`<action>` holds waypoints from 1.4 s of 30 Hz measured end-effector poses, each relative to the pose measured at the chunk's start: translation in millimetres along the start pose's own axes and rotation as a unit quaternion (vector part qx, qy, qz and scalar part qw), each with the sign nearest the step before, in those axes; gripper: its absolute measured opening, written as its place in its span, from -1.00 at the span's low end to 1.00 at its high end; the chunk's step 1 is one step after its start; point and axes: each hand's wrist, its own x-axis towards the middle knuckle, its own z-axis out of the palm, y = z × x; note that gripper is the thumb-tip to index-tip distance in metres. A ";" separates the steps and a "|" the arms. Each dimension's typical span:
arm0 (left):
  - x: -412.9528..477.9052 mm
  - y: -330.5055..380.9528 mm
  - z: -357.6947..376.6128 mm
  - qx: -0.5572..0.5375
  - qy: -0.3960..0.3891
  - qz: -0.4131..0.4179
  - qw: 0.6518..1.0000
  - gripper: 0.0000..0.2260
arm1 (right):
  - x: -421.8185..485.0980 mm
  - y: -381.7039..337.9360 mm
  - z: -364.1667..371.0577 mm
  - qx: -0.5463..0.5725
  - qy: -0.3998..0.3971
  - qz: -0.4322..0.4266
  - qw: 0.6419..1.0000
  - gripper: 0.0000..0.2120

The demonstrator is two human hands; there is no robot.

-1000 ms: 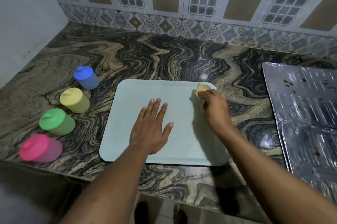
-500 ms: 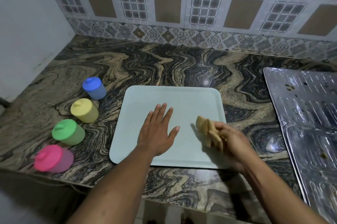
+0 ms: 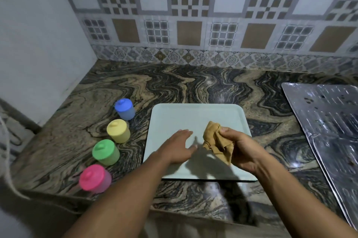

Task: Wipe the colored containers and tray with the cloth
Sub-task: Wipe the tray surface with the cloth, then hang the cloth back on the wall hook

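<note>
Marbled bench [image 3: 193,86], one tray [image 3: 193,115], four lidded containers [image 3: 124,109] [image 3: 118,130] [image 3: 105,152] [image 3: 95,178], one tan cloth [image 3: 215,138] gripped by right hand [image 3: 242,150], left hand [image 3: 178,146] straight-fingered

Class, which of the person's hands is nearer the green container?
Left. The left hand is over the tray, to the right of the green container; the right hand, gripping the cloth, is farther right.

Left grip [image 3: 179,146]: bare hand.
Left forearm [image 3: 124,195]: bare, uncovered all the way down to the lower frame edge.
Right grip [image 3: 242,150]: bare hand.
Right forearm [image 3: 294,197]: bare likewise, uncovered to the lower right corner.
</note>
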 end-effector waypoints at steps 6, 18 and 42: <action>-18.0 35.0 -64.9 -0.396 0.006 -0.037 0.917 -0.83 | -3.8 -21.1 45.2 -0.121 -0.014 -0.066 0.990 -0.91; -75.0 45.2 -168.2 -0.359 0.276 -0.105 0.885 -0.85 | 10.3 -41.7 135.7 -0.158 -0.060 -0.046 0.984 -0.81; -194.2 -5.3 -303.4 -0.410 0.452 -0.199 0.767 -0.91 | 55.0 -18.2 332.3 -0.346 -0.275 -0.298 0.846 -0.70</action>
